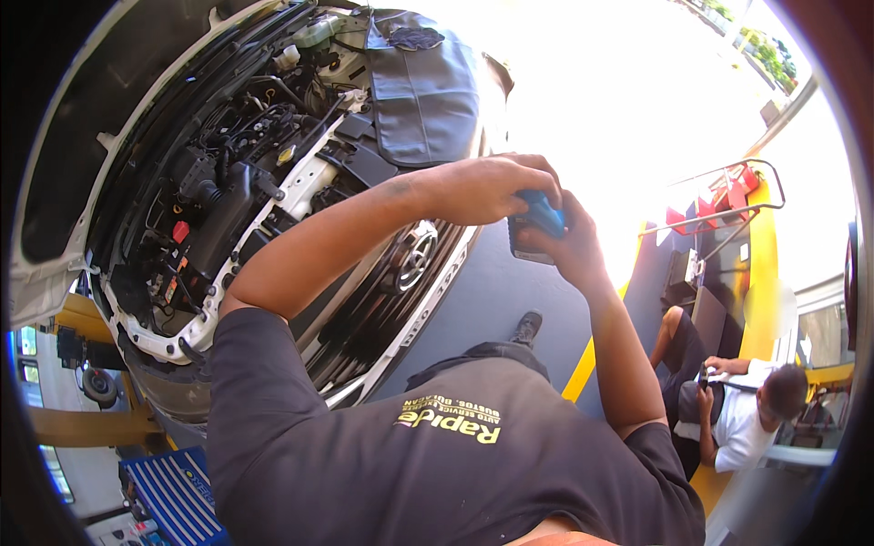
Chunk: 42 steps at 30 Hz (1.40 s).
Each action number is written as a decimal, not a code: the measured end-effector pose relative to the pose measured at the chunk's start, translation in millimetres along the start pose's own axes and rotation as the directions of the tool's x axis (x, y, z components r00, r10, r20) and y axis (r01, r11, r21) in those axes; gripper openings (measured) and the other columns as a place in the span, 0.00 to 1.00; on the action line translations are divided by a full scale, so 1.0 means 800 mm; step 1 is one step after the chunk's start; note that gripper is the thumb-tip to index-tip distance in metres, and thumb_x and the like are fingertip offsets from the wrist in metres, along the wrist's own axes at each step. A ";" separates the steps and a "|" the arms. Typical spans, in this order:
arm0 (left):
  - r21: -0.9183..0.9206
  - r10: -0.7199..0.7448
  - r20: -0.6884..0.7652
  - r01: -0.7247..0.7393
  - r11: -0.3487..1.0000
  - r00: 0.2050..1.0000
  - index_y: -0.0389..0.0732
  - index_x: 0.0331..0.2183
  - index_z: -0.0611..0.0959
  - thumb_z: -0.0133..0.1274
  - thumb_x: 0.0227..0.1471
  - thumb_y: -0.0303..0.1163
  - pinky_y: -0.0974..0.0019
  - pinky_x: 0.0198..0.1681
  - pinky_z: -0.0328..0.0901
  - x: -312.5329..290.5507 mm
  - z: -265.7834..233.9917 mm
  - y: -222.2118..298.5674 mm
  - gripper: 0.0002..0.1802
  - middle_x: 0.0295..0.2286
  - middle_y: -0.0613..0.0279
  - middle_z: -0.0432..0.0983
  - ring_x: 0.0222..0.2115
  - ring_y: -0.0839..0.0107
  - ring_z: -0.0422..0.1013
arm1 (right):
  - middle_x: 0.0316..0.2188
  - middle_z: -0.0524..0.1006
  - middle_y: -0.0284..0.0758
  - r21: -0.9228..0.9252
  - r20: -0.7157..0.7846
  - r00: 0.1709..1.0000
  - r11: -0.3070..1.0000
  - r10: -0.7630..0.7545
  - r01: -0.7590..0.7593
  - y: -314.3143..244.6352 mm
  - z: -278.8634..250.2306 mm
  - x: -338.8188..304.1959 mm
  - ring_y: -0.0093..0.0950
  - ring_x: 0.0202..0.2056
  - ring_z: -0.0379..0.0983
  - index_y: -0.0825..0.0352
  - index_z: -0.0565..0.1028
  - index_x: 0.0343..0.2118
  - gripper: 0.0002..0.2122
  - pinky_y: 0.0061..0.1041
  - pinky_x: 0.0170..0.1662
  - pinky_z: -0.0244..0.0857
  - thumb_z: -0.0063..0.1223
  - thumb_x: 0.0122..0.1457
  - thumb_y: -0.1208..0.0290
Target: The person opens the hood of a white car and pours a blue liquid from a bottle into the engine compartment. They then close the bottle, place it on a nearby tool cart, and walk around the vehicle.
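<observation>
In front of me, beside the car's front end, I hold up a small blue and dark box-shaped thing (543, 217) in both hands. My left hand (510, 187) grips it from above, with its fingers bent over the top. Around its right and lower side my right hand (575, 244) is closed. The dark side and pale lower edge show between the hands, but its exact kind is unclear.
To the left stands a white car with its engine bay (246, 155) exposed under the raised hood (64, 155). A dark cover (423, 105) drapes its fender. At right are a red-trimmed metal rack (719, 205) and a seated person (742, 414) holding a phone. A blue striped panel (173, 496) is lower left.
</observation>
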<state>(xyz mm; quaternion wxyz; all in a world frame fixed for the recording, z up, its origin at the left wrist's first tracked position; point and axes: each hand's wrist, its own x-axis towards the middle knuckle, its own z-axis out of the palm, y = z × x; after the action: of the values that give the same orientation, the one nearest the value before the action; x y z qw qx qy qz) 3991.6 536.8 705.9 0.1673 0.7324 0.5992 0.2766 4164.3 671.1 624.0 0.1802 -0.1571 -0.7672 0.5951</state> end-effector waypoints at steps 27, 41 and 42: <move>-0.425 -0.421 -0.889 0.673 0.606 -0.182 0.35 0.52 0.79 0.68 0.54 0.38 0.62 0.55 0.66 0.212 -0.285 -0.640 0.27 0.46 0.52 0.80 0.49 0.64 0.75 | 0.56 0.72 0.61 0.197 0.499 0.733 0.885 -0.462 0.423 0.097 0.178 0.892 0.57 0.59 0.69 0.82 0.59 0.60 0.32 0.42 0.59 0.66 0.58 0.60 0.65; -0.495 -0.137 -0.842 0.848 -0.191 -0.522 0.41 0.50 0.81 0.41 0.71 0.35 0.56 0.50 0.71 0.266 -0.257 -0.671 0.16 0.45 0.52 0.83 0.48 0.54 0.78 | 0.47 0.81 0.47 0.528 0.843 -0.426 0.661 -0.330 0.533 0.130 0.002 1.161 0.42 0.49 0.78 0.69 0.77 0.52 0.23 0.37 0.55 0.70 0.64 0.59 0.59; -0.514 -0.088 -0.834 0.825 -0.235 -0.545 0.41 0.51 0.81 0.41 0.71 0.36 0.56 0.51 0.71 0.269 -0.253 -0.671 0.17 0.45 0.52 0.83 0.48 0.54 0.78 | 0.47 0.82 0.46 0.542 0.830 -0.450 0.667 -0.329 0.512 0.136 -0.006 1.185 0.40 0.49 0.79 0.68 0.78 0.53 0.23 0.36 0.54 0.71 0.64 0.59 0.59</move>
<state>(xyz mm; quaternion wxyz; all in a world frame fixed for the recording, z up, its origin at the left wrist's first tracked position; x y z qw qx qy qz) 3475.0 849.4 600.2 -0.3226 -0.2713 0.8946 0.1480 3329.4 1133.3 604.1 -0.2507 0.6631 -0.6344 0.3082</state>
